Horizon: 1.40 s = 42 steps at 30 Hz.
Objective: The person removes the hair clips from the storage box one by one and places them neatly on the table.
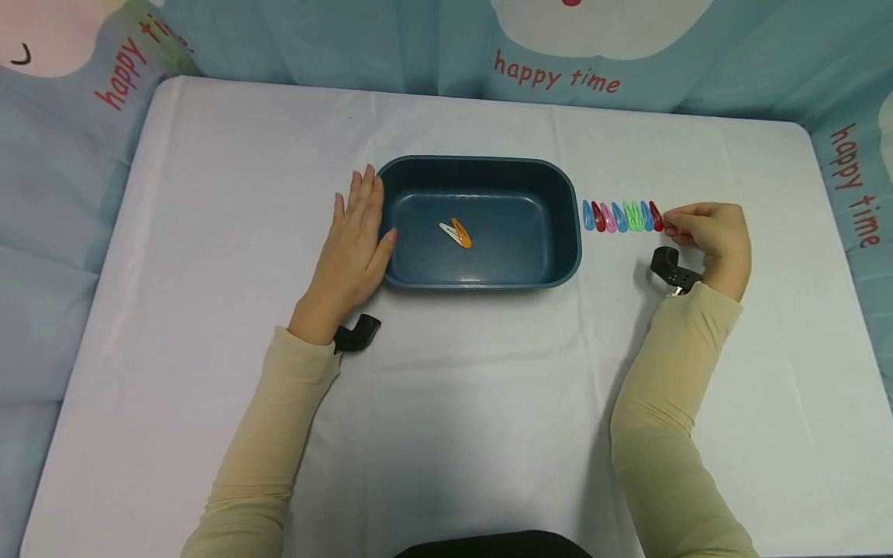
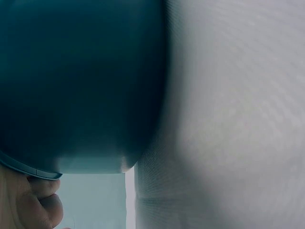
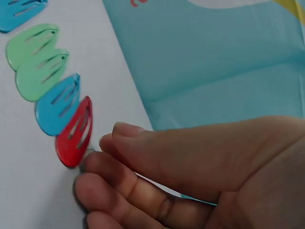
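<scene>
My left hand (image 1: 352, 252) rests with straight fingers against the left rim of a dark blue rectangular basin (image 1: 481, 283). In the left wrist view, the basin wall (image 2: 81, 86) fills much of the picture and a few fingers (image 2: 38, 210) show below its rim. Inside lie an orange hair clip (image 1: 461, 233) and a pale hair clip (image 1: 449, 232). To the right of the basin runs a row of several snap hair clips. My right hand (image 1: 711, 232) is at its right end, fingertips bent beside the red hair clip (image 3: 75, 136); no clip shows between thumb and fingers.
Blue, pink and green hair clips (image 1: 631, 216) line up between the red one and the basin. A white cloth (image 1: 474, 403) covers the table. Blue printed curtains (image 1: 335, 46) hang around its edges. Black camera mounts (image 1: 673, 267) sit at both wrists.
</scene>
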Tool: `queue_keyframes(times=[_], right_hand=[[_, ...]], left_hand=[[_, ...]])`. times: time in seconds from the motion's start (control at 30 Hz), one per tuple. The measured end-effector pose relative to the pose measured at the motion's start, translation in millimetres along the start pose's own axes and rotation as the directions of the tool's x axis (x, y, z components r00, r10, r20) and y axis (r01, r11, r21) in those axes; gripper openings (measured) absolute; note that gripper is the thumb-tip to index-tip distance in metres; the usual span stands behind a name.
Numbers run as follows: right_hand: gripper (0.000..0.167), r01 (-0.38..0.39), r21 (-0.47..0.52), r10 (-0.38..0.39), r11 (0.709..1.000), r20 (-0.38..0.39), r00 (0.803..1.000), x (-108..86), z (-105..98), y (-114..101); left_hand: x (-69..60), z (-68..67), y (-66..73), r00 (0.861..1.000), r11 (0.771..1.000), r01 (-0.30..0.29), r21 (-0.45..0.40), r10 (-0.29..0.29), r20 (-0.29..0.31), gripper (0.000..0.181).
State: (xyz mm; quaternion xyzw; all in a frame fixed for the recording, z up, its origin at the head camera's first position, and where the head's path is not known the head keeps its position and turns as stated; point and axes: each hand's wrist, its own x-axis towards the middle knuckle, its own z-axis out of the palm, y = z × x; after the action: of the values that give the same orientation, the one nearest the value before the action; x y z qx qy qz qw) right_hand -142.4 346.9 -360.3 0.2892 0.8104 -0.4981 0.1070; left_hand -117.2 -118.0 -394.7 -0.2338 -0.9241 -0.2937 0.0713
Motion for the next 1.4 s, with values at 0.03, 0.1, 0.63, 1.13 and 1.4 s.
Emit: queue_keyframes(times=[0.03,0.1,0.63,1.13,1.4], right_hand=[[0.03,-0.003,0.012,0.003,1.0,0.005,1.0,-0.4,-1,0],[0.028,-0.006,0.025,0.006,1.0,0.013,1.0,-0.8,-2,0],[0.022,0.048,0.19,-0.059,0.981,0.049,0.997,-5.9,2,-10],[0.011,0.218,0.174,-0.235,0.96,0.083,0.969,-18.9,25,-35],[0.009,0.315,0.092,-0.324,0.945,0.108,0.94,-29.6,38,-50]], left_hand=[[0.0,-0.2,0.3,1.0,1.0,0.0,-0.001,0.0,0.0,0.065],[0.0,-0.4,0.8,1.0,1.0,-0.003,-0.003,0.003,-0.001,0.065],[0.0,-0.8,0.6,1.0,1.0,0.008,0.004,-0.008,0.011,0.065],[-0.2,-0.3,-0.1,1.0,1.0,0.016,0.005,-0.017,0.018,0.065],[-0.3,-0.3,-0.1,1.0,1.0,0.014,0.007,-0.014,0.019,0.065]])
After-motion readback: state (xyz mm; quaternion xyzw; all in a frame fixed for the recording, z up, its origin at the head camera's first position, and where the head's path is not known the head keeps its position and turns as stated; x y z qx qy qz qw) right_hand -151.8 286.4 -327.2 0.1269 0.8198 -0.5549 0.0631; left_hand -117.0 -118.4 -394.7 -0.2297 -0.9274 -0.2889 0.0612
